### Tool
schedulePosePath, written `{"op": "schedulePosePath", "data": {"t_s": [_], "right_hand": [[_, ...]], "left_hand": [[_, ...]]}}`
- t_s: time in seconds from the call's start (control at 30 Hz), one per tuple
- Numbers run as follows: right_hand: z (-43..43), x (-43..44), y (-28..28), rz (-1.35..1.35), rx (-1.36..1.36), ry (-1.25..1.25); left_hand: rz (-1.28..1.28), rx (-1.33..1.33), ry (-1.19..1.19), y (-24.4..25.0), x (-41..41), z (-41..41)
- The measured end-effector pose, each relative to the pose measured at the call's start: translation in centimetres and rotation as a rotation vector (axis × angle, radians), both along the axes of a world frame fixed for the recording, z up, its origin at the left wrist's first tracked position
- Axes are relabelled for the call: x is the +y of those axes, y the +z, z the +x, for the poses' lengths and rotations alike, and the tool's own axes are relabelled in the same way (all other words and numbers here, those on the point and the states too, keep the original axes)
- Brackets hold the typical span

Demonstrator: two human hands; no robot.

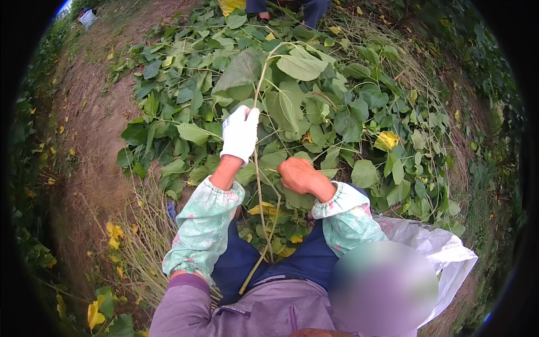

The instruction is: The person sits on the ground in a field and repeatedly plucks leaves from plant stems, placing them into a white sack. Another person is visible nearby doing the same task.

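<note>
My left hand [241, 134], in a white work glove, is closed around a thin leafy branch [260, 185] that runs from my lap up past the glove and bends over at its top. Large green leaves [302, 67] hang from its upper end. My right hand [297, 175], bare, is closed beside the branch with its knuckles up; a stalk or leaf edge shows at its fingertips, but what lies inside the fist is hidden. A second, forked stem [274, 219] crosses the first above my thighs. Both forearms wear green patterned sleeve covers.
A wide heap of cut leafy branches [168, 97] covers the ground ahead. Bare stems [147, 240] lie at my left. A white woven plastic sack [442, 248] is at my right. Another person's legs [311, 12] are beyond the heap, near a yellow bag [230, 6].
</note>
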State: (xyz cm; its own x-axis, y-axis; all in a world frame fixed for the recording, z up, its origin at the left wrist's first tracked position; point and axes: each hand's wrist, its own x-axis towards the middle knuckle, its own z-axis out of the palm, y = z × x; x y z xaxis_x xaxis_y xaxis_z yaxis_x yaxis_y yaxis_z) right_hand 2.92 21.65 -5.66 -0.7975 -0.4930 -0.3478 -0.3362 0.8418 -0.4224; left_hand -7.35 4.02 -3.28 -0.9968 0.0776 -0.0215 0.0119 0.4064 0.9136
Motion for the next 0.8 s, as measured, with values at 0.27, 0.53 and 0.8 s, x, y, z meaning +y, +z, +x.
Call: {"op": "schedulePosePath", "data": {"t_s": [0.27, 0.53, 0.8], "right_hand": [[0.0, -0.3, 2.2, -0.243, 0.238, -0.175], [-2.6, -1.6, 7.9, -0.317, 0.880, -0.173], [-7.5, 1.6, 2.9, -0.473, 0.520, -0.289]], "left_hand": [[1.019, -0.374, -0.295, 1.8, -0.1, -3.2], [0.552, -0.317, 0.008, 1.6, 2.1, -3.4], [0.561, -0.312, 0.100, 1.7, 2.5, 0.0]]}}
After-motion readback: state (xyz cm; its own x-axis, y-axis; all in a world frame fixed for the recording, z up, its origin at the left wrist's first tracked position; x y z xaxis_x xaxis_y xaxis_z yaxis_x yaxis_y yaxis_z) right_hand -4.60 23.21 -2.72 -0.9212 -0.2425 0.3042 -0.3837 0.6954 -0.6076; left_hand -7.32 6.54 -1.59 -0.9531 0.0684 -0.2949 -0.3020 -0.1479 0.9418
